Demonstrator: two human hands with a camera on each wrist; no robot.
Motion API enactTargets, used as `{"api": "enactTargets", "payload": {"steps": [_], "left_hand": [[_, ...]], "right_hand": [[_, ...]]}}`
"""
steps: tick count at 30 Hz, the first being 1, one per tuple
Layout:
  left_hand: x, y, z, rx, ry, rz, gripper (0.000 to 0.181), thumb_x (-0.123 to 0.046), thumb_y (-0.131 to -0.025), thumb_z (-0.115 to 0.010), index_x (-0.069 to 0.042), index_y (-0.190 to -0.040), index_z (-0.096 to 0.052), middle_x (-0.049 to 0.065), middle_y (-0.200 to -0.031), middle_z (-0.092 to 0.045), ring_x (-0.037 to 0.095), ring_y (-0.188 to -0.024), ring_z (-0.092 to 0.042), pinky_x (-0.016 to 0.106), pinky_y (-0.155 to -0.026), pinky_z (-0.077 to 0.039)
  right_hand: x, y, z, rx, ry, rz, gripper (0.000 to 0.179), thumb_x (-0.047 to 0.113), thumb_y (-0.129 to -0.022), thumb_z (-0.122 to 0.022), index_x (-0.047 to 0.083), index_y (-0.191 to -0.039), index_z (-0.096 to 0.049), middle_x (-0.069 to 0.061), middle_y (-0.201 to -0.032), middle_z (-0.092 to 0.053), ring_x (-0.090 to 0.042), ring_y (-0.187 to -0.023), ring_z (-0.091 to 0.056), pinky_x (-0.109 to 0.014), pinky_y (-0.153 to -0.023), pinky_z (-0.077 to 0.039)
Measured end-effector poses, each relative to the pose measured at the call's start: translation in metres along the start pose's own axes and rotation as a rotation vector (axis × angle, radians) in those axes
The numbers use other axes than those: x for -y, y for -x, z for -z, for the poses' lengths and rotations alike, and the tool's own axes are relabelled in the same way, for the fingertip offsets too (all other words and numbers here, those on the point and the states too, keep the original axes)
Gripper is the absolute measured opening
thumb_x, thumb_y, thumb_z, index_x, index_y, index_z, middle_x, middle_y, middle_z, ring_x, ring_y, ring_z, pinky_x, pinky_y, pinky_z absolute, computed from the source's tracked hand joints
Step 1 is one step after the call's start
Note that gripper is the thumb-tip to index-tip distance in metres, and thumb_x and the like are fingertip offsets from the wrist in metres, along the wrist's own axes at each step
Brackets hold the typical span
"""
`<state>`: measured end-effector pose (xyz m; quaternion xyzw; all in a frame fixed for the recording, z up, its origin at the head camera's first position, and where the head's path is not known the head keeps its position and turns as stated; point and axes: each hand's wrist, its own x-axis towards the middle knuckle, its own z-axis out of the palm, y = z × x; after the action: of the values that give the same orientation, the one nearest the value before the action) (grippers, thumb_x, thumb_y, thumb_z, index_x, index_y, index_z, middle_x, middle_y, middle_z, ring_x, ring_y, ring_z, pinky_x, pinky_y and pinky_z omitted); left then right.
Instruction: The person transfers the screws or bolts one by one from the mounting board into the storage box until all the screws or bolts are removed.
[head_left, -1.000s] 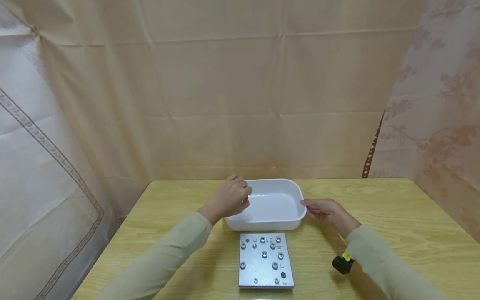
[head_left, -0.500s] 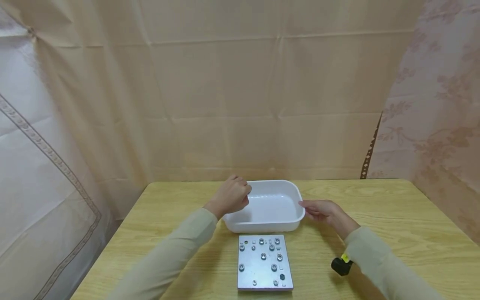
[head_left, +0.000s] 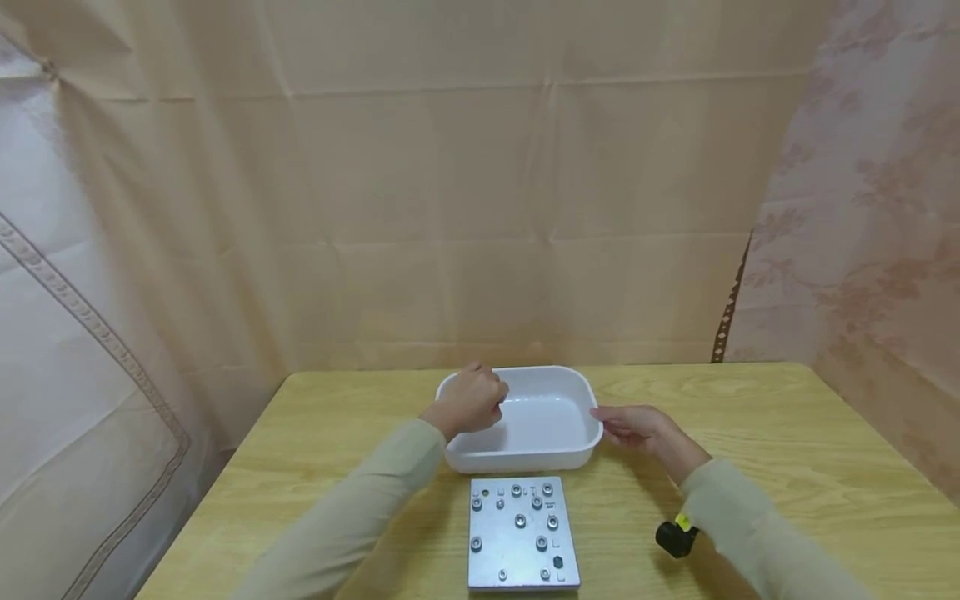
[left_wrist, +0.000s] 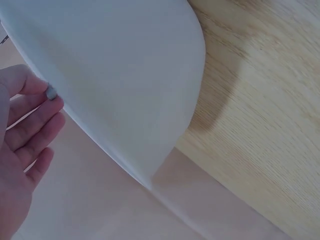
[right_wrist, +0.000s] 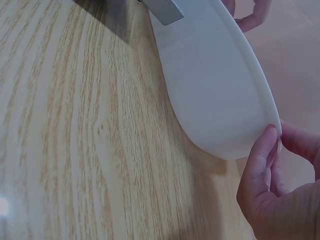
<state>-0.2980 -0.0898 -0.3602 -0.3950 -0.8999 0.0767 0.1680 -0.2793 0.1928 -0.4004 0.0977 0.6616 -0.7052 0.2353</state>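
A white rectangular basin [head_left: 517, 462] sits on the wooden table. My right hand [head_left: 641, 429] pinches its right rim between thumb and fingers, as the right wrist view shows closely. My left hand [head_left: 472, 402] is over the basin's left part, hiding some of the rim there. Between its thumb and index finger it pinches a small grey metal piece [left_wrist: 51, 93], mostly covered by the fingertips. Nearer the front lies a silver metal plate [head_left: 510, 567] with several socket-head bolts, small nuts and a dark hex piece on it.
A black object with a yellow part [head_left: 677, 539] shows beside the right sleeve. Beige curtains [head_left: 450, 208] hang behind the table [head_left: 360, 387], and patterned cloth [head_left: 885, 233] hangs at the right.
The head view has shifted slightly, so the scene sits lower and further left. Against the basin, my left hand has moved a little to the right; my right hand stays at the rim.
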Motion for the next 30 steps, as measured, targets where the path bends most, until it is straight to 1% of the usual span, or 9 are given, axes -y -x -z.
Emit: {"api": "enactTargets", "payload": {"steps": [4, 6, 8, 13, 18, 21, 24, 26, 30], "left_hand": [[-0.001, 0.0, -0.002, 0.098, 0.023, 0.02, 0.011, -0.017, -0.076, -0.067, -0.018, -0.066, -0.062, -0.008, -0.064, -0.064, 0.012, -0.065, -0.059, 0.03, -0.076, -0.043], [-0.001, 0.0, -0.003, 0.115, 0.036, 0.026, 0.012, -0.016, -0.076, -0.068, -0.018, -0.066, -0.062, -0.009, -0.064, -0.064, 0.011, -0.064, -0.058, 0.031, -0.076, -0.043], [0.0, 0.001, -0.004, 0.114, 0.045, 0.029, 0.012, -0.016, -0.075, -0.068, -0.019, -0.065, -0.061, -0.009, -0.063, -0.063, 0.01, -0.063, -0.056, 0.031, -0.076, -0.043], [0.004, 0.002, -0.006, 0.081, 0.051, 0.029, 0.012, -0.015, -0.073, -0.068, -0.018, -0.064, -0.06, -0.008, -0.061, -0.06, 0.01, -0.062, -0.055, 0.032, -0.075, -0.045], [0.006, 0.003, -0.005, 0.022, 0.069, 0.002, 0.012, -0.012, -0.071, -0.068, -0.017, -0.063, -0.06, -0.008, -0.06, -0.06, 0.01, -0.06, -0.055, 0.032, -0.074, -0.045], [0.006, 0.0, -0.003, 0.01, 0.072, -0.011, 0.012, -0.011, -0.071, -0.067, -0.016, -0.064, -0.06, -0.008, -0.06, -0.059, 0.009, -0.058, -0.053, 0.032, -0.075, -0.044], [0.005, -0.006, 0.0, 0.031, 0.08, -0.017, 0.012, -0.011, -0.073, -0.067, -0.016, -0.065, -0.06, -0.008, -0.06, -0.059, 0.008, -0.057, -0.049, 0.032, -0.078, -0.044], [0.004, -0.01, 0.003, 0.061, 0.085, -0.014, 0.013, -0.011, -0.075, -0.067, -0.016, -0.065, -0.06, -0.009, -0.06, -0.057, 0.007, -0.058, -0.047, 0.031, -0.079, -0.043], [0.002, -0.018, 0.007, 0.084, 0.087, -0.021, 0.016, -0.012, -0.077, -0.067, -0.015, -0.064, -0.058, -0.009, -0.057, -0.053, 0.007, -0.057, -0.044, 0.031, -0.08, -0.043]], "right_hand": [[-0.002, -0.001, -0.001, 0.003, -0.03, -0.002, 0.019, 0.013, -0.091, -0.063, 0.017, -0.073, -0.067, 0.005, -0.073, -0.072, -0.004, -0.071, -0.067, -0.016, -0.07, -0.054], [-0.001, -0.002, -0.001, -0.002, -0.046, -0.006, 0.017, 0.013, -0.091, -0.063, 0.016, -0.074, -0.066, 0.004, -0.073, -0.072, -0.004, -0.071, -0.067, -0.016, -0.071, -0.055], [-0.001, -0.002, -0.002, -0.018, -0.055, -0.01, 0.015, 0.013, -0.09, -0.065, 0.015, -0.075, -0.066, 0.004, -0.073, -0.072, -0.005, -0.071, -0.067, -0.016, -0.071, -0.055], [0.001, -0.002, -0.002, -0.032, -0.054, -0.011, 0.012, 0.013, -0.089, -0.065, 0.014, -0.078, -0.066, 0.003, -0.073, -0.072, -0.005, -0.071, -0.067, -0.017, -0.072, -0.055], [0.001, -0.002, 0.0, -0.031, -0.043, -0.016, 0.009, 0.015, -0.09, -0.065, 0.013, -0.081, -0.066, 0.003, -0.074, -0.073, -0.005, -0.071, -0.067, -0.017, -0.072, -0.055], [0.001, -0.002, 0.002, -0.029, -0.036, -0.011, 0.009, 0.015, -0.09, -0.065, 0.013, -0.081, -0.066, 0.003, -0.074, -0.073, -0.005, -0.071, -0.067, -0.017, -0.071, -0.055], [0.0, -0.003, 0.004, -0.02, -0.03, -0.001, 0.012, 0.014, -0.09, -0.064, 0.015, -0.078, -0.066, 0.003, -0.074, -0.072, -0.004, -0.071, -0.067, -0.016, -0.07, -0.055], [0.0, -0.004, 0.005, -0.013, -0.021, 0.005, 0.014, 0.014, -0.091, -0.063, 0.016, -0.077, -0.066, 0.004, -0.074, -0.072, -0.004, -0.07, -0.067, -0.016, -0.069, -0.055], [-0.001, -0.006, 0.006, -0.016, -0.013, 0.005, 0.012, 0.015, -0.091, -0.064, 0.015, -0.079, -0.067, 0.004, -0.075, -0.073, -0.005, -0.071, -0.067, -0.016, -0.069, -0.055]]}}
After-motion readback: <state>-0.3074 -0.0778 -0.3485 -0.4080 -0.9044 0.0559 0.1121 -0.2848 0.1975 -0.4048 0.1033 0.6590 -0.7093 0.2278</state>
